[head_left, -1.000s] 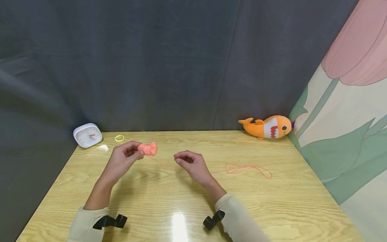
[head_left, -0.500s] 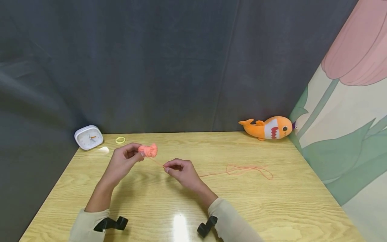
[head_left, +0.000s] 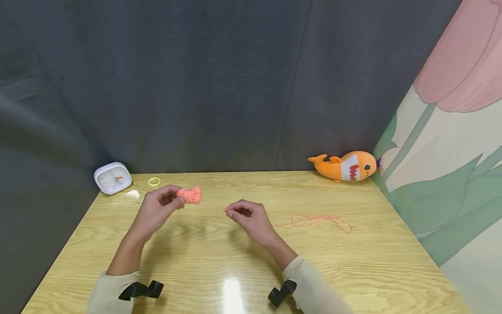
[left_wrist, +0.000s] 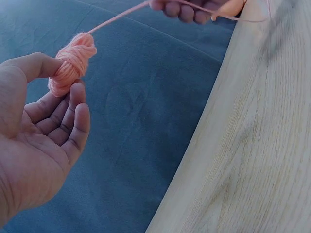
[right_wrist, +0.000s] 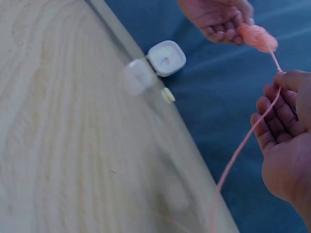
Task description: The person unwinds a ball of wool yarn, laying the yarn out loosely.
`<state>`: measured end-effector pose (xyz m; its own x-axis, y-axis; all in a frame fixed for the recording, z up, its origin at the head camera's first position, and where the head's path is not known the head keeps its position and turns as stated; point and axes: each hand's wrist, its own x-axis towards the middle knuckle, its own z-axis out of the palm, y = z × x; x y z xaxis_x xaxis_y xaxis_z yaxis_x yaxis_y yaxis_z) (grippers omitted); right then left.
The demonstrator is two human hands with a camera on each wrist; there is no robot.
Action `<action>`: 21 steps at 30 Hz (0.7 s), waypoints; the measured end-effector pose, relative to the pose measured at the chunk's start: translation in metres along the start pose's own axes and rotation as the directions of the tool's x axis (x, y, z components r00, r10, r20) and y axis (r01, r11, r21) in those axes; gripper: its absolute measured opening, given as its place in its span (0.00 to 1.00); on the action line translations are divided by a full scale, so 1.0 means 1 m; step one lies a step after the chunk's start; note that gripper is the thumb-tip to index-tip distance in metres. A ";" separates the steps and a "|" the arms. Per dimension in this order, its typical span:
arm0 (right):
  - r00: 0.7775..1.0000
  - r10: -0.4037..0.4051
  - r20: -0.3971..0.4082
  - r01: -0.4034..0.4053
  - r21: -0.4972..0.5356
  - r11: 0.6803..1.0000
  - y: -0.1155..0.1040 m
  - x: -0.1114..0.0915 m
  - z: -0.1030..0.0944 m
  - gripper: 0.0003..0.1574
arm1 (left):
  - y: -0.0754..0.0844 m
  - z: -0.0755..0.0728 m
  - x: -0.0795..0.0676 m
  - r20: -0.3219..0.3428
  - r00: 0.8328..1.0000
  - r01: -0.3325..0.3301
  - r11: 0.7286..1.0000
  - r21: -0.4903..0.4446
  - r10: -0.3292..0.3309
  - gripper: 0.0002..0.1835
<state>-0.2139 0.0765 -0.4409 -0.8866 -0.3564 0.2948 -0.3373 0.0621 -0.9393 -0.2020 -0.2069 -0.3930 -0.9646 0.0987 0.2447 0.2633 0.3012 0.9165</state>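
A small wound bundle of coral-pink yarn (head_left: 191, 195) is pinched between the thumb and fingers of my left hand (head_left: 158, 212), raised over the table. In the left wrist view the yarn bundle (left_wrist: 73, 63) shows wraps around its middle and a taut strand (left_wrist: 119, 17) leaving its top. My right hand (head_left: 252, 221) pinches that strand between thumb and fingertips, a short way right of the bundle. Past the right hand, the yarn strand (right_wrist: 233, 158) hangs down across the palm in the right wrist view. Its loose tail (head_left: 319, 220) lies in loops on the table.
A white square clock (head_left: 113, 178) stands at the back left corner, with a yellow ring (head_left: 154, 182) beside it. An orange shark plush (head_left: 345, 166) lies at the back right. A dark curtain (head_left: 219, 87) hangs behind the wooden table (head_left: 376, 270).
My right hand moved left toward the bundle, took the strand near it, then drew back to the right with the strand pinched. The left hand stays nearly still with the yarn bundle.
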 end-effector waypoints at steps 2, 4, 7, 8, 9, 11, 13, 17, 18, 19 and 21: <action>1.000 -0.009 -0.020 0.009 0.005 1.000 -0.003 0.000 -0.008 0.08 | 0.001 0.000 0.000 0.003 1.000 0.002 1.000 0.004 -0.002 0.13; 0.999 -0.019 -0.043 0.020 0.011 1.000 -0.006 0.000 -0.015 0.08 | 0.001 0.000 0.000 0.008 1.000 0.007 1.000 0.006 -0.007 0.13; 0.997 -0.029 -0.078 0.030 0.015 0.999 -0.007 0.001 -0.026 0.09 | 0.002 0.000 0.000 0.018 1.000 0.010 1.000 0.003 -0.010 0.13; 0.996 -0.028 -0.090 0.030 0.013 0.999 -0.008 0.001 -0.029 0.09 | 0.002 0.000 -0.001 0.022 1.000 0.011 1.000 0.002 -0.011 0.12; 0.994 -0.026 -0.102 0.027 0.011 1.000 -0.008 0.001 -0.033 0.10 | 0.002 0.001 -0.001 0.027 1.000 0.011 1.000 0.001 -0.011 0.12; 0.992 -0.014 -0.128 0.015 0.004 1.000 -0.009 0.001 -0.039 0.10 | 0.002 0.001 -0.001 0.038 0.999 0.010 1.000 0.001 -0.010 0.12; 0.988 -0.004 -0.153 0.005 0.002 1.000 -0.010 0.001 -0.045 0.10 | 0.002 0.002 -0.001 0.048 0.999 0.007 1.000 0.001 -0.007 0.12; 0.982 0.005 -0.190 -0.001 0.017 1.000 -0.010 0.000 -0.056 0.12 | 0.002 0.002 -0.001 0.054 0.999 -0.001 1.000 0.004 0.001 0.12; 0.980 0.006 -0.197 -0.002 0.020 1.000 -0.010 0.000 -0.058 0.13 | 0.002 0.001 -0.001 0.051 0.999 -0.002 1.000 0.003 0.002 0.12; 0.979 0.008 -0.202 -0.003 0.024 1.000 -0.010 -0.001 -0.061 0.13 | 0.002 0.001 -0.001 0.048 0.999 -0.002 1.000 0.004 0.002 0.12; 0.978 0.010 -0.209 -0.007 0.019 1.000 -0.010 -0.003 -0.066 0.13 | 0.002 0.000 -0.001 0.041 0.999 -0.001 1.000 0.003 0.001 0.12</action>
<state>-0.2285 0.1388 -0.4205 -0.9367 -0.1526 0.3152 -0.3255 0.0469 -0.9444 -0.2003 -0.2061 -0.3917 -0.9628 0.1379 0.2324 0.2644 0.3041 0.9152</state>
